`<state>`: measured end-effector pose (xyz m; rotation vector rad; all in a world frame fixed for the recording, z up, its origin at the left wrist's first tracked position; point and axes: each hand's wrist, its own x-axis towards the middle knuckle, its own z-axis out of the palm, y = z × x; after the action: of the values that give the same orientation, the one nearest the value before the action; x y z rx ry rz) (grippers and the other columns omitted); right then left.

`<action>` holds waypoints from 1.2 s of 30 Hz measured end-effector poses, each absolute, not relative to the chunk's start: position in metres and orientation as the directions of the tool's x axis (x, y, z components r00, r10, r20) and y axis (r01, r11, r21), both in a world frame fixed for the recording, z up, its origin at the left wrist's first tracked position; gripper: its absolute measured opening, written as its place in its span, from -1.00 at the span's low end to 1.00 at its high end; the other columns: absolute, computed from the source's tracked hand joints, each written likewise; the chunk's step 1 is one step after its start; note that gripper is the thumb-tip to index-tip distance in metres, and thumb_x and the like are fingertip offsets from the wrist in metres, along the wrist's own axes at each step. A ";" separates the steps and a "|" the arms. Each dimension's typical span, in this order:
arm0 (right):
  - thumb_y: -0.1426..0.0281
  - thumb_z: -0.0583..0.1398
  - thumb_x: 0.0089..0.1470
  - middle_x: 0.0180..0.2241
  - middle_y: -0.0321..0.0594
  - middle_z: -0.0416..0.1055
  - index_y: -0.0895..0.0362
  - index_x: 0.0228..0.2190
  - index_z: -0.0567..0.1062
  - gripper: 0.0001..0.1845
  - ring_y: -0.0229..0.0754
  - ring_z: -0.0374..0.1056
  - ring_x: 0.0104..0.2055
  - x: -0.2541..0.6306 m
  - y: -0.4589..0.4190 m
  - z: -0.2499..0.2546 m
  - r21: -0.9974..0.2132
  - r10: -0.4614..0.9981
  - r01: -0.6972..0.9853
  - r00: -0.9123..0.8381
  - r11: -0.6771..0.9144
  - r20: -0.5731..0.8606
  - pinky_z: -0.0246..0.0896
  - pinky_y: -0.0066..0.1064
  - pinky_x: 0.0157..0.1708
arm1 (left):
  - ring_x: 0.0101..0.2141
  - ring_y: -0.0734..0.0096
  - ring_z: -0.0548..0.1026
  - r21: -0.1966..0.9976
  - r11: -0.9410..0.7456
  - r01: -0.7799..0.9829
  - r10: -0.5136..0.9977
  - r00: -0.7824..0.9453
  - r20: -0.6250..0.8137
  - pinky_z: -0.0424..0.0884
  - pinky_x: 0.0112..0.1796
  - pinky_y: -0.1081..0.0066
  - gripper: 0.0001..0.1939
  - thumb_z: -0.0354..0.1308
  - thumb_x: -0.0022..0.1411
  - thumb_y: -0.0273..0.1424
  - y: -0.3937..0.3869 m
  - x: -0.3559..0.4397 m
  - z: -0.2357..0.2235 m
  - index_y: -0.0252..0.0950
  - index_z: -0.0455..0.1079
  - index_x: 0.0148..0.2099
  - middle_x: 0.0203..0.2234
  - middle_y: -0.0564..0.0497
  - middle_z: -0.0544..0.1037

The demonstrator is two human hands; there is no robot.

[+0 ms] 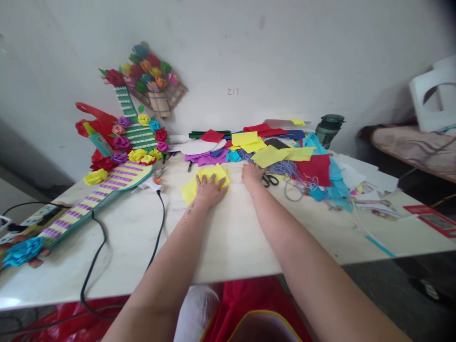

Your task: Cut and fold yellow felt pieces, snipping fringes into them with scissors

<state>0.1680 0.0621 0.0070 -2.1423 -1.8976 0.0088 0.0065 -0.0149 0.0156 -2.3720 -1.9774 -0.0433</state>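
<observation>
My left hand (211,191) lies with spread fingers on a small stack of yellow crepe paper (223,173), pressing it against the white table (235,237). To the right, my right hand (252,174) rests on the tabletop at the front of the craft pile, fingers slightly apart, with no held thing visible. Black-handled scissors (270,180) lie right beside it, their blades out of sight. Close behind are loose yellow paper pieces (270,156) and a tangle of purple yarn (285,167).
Leftward stands a guitar-shaped decoration (103,190) covered with paper flowers. A glue gun (151,184) with a black cord (162,223) lies near it. Red paper (315,170), blue paper (337,175) and a dark green bottle (329,129) are at the right.
</observation>
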 end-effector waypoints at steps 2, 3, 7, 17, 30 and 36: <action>0.42 -0.13 0.20 0.11 -0.05 0.24 0.02 0.00 0.40 -0.55 0.06 0.11 0.13 0.167 0.062 0.007 -0.204 0.975 0.974 0.137 -0.100 0.178 -0.15 0.20 0.06 | 0.22 -0.19 -0.02 -0.012 -0.173 0.985 0.984 0.173 0.032 -0.33 0.12 -0.20 -0.39 -0.35 0.24 0.02 -0.016 0.007 0.015 0.05 0.05 0.28 0.27 0.01 0.06; 0.38 -0.13 0.21 0.15 -0.08 0.20 0.00 0.02 0.38 -0.55 0.07 0.08 0.15 0.166 0.062 0.007 -0.205 0.977 0.975 0.124 -0.086 0.176 -0.16 0.21 0.06 | 0.22 -0.20 -0.05 -0.003 -0.168 0.986 0.986 0.168 0.018 -0.32 0.12 -0.21 -0.39 -0.35 0.24 0.02 -0.016 0.007 0.015 0.07 0.04 0.28 0.28 0.02 0.05; 0.23 -0.14 0.21 0.28 -0.19 -0.03 -0.06 0.15 0.21 -0.49 0.08 -0.17 0.28 0.166 0.063 0.006 -0.213 0.990 0.977 0.034 -0.005 0.135 -0.18 0.21 0.09 | 0.24 -0.22 -0.11 0.030 -0.157 0.987 0.987 0.157 -0.010 -0.29 0.11 -0.22 -0.40 -0.35 0.23 0.04 -0.016 0.007 0.015 0.13 0.02 0.28 0.29 0.05 0.01; 0.22 -0.16 0.22 0.31 -0.26 -0.14 0.02 0.20 0.14 -0.45 -0.10 -0.26 0.33 0.160 0.057 0.001 -0.079 0.954 0.960 -0.252 0.267 0.165 -0.52 0.07 0.23 | 0.27 -0.08 -0.22 0.013 -0.245 0.969 0.967 0.243 0.072 -0.37 0.15 -0.12 -0.39 -0.37 0.27 -0.01 -0.015 0.003 0.011 0.01 0.01 0.30 0.31 0.05 -0.05; 0.52 -0.02 0.08 -0.04 0.08 0.39 0.21 -0.11 0.51 -0.59 0.08 0.18 0.05 0.169 0.055 0.005 -0.166 0.933 0.972 0.207 -0.164 0.294 -0.30 0.05 0.11 | 0.27 -0.03 -0.17 0.056 -0.256 0.965 0.966 0.257 -0.020 -0.33 0.15 -0.14 -0.35 -0.41 0.27 0.00 -0.016 0.003 0.012 -0.07 -0.03 0.32 0.31 0.02 -0.06; 0.57 -0.08 0.14 -0.09 0.06 0.40 0.20 -0.14 0.52 -0.57 0.03 0.20 0.00 0.169 0.056 0.007 -0.145 0.926 0.984 0.147 -0.102 0.348 -0.08 -0.11 0.00 | 0.27 -0.05 -0.19 0.092 -0.249 0.964 0.967 0.252 -0.027 -0.35 0.13 -0.18 -0.36 -0.39 0.27 0.00 -0.016 0.003 0.013 -0.06 -0.02 0.32 0.31 0.03 -0.08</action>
<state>0.1686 0.0558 0.0072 -2.0926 -1.8378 -0.2399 0.0026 -0.0161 0.0128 -2.5551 -1.9768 -0.0558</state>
